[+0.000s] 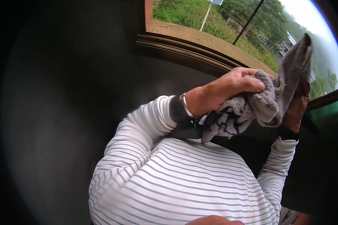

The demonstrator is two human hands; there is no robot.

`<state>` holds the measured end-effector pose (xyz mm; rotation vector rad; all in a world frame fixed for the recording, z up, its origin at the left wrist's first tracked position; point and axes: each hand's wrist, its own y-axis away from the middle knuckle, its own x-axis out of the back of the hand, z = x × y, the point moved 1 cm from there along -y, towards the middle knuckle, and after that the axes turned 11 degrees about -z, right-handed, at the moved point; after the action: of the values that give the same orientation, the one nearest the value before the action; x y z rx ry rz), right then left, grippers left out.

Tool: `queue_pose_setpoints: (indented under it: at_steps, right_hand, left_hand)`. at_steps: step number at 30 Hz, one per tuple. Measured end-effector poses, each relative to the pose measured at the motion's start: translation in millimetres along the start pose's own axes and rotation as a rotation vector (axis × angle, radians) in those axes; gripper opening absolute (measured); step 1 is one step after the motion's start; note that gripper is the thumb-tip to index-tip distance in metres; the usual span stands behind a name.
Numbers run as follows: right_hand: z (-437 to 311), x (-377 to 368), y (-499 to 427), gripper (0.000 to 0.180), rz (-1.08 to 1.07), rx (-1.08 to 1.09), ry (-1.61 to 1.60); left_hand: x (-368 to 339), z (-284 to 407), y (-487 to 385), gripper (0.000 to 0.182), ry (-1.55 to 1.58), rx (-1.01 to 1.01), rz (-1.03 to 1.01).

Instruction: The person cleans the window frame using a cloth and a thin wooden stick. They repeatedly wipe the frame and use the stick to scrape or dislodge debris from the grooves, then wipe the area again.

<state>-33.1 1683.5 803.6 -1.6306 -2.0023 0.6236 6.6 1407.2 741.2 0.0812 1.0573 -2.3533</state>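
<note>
A grey terry cloth with a dark-patterned part is bunched between my two hands, in front of my striped shirt. My left hand, with a metal bangle at its wrist, grips the bunched part between thumb and fingers. On the right, my right hand is behind the raised part of the cloth; its fingers are largely hidden, so its hold cannot be made out. One end of the cloth stands up above that hand, and the patterned part hangs below my left wrist.
Beyond my hands is a window with a dark metal frame and an outer ledge. Plants and a pole show outside. A dark wall surface lies below the frame, and a green surface is at the right.
</note>
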Motion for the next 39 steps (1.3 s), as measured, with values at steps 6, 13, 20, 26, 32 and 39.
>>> queue_pose_setpoints:
  at_steps: [6, 13, 20, 26, 32, 39]
  right_hand:
    - [54, 36, 3, 0.025, -0.381, -0.237, 0.377]
    - [50, -29, -39, 0.021, -0.829, -0.301, 0.797]
    - [14, -79, -97, 0.017, -1.207, -0.165, 1.25]
    - [34, 19, -94, 0.018, -0.955, -0.186, 0.727]
    - [10, 30, -84, 0.017, -1.102, -0.233, 0.957]
    - [36, -20, -103, 0.02, -1.273, -0.058, 0.921]
  left_hand:
    - [18, -37, 39, 0.054, 0.313, 0.323, 0.077]
    - [40, -45, 64, 0.053, 0.258, 0.492, 0.15]
    - [39, -43, 48, 0.055, 0.242, 0.41, 0.221]
    - [21, -34, 29, 0.065, 0.187, 0.371, 0.263]
    - [-12, -62, 4, 0.048, 0.359, 0.273, 0.209]
    - [-5, -53, 8, 0.064, 0.179, 0.293, 0.273]
